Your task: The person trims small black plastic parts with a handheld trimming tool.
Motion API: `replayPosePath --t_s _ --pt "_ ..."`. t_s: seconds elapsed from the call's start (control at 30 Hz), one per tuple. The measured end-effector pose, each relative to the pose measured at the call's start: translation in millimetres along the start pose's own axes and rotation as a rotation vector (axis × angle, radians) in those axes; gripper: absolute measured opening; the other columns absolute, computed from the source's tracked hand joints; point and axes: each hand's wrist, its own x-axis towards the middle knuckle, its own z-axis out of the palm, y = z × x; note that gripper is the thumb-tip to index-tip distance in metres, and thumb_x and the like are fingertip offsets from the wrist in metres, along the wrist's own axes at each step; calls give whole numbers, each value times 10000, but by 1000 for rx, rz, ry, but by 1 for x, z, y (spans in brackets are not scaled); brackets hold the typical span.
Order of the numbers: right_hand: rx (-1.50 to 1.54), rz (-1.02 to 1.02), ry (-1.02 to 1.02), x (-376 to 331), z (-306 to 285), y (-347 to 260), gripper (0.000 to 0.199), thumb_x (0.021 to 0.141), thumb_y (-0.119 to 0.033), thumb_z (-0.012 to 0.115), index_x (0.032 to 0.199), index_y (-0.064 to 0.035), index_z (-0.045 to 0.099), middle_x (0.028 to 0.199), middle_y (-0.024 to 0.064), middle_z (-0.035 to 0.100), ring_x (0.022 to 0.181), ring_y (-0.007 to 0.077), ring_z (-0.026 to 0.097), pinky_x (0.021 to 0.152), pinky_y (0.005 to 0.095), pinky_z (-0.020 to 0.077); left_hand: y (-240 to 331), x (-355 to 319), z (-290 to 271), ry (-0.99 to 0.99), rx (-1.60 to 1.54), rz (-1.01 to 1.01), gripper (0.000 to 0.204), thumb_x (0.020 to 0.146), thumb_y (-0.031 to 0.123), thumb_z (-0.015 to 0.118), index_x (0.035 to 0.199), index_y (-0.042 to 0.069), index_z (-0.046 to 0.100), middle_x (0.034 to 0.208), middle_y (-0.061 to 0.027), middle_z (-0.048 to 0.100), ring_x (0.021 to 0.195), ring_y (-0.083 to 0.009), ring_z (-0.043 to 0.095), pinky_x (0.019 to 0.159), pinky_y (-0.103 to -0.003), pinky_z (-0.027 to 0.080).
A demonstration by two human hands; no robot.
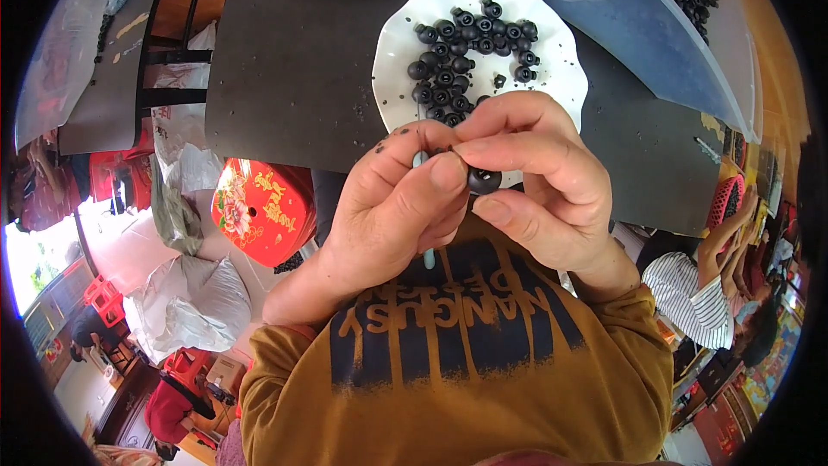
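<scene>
My left hand (384, 203) is closed around a thin light-blue rod (429, 259), whose lower end sticks out below the fingers and whose upper end shows by the thumb. Against it, my right hand (556, 185) pinches a small round black part (486, 181) between thumb and fingers. The fingertips hide where rod and part come together. Just beyond both hands lies a white plate (391, 78) with a wavy rim, partly covered by them. It bears several round black parts with short necks (444, 78). Small black crumbs cling to the left fingers.
A dark table (293, 60) supports the plate, with black specks scattered on it. A translucent bin (638, 26) holding many black parts stands at the far right. A red stool (263, 211) and white sacks (190, 302) are at the left. Another person in a striped sleeve (690, 298) works at the right.
</scene>
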Motion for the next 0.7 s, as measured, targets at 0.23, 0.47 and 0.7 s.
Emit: replayPosePath --t_s 0.23,0.47,0.7 --pt "150 83 50 -6 3 1 255 820 -42 564 1066 13 530 1009 118 551 953 182 545 823 281 416 -3 -3 -5 10 123 94 199 913 215 474 989 31 472 675 39 452 547 -11 387 480 -153 324" --pt "417 207 -26 -12 -6 6 240 880 -90 502 1087 29 530 963 77 547 869 116 518 784 238 412 -5 -5 -13 -37 396 168 178 859 196 565 873 33 496 734 22 487 623 -63 422 566 -201 361" --pt "505 299 42 -12 6 2 249 906 -141 468 1061 31 558 895 65 556 779 95 513 715 210 411 -6 3 -10 -96 782 430 286 809 274 633 824 17 508 685 -39 493 574 -130 466 529 -253 394"
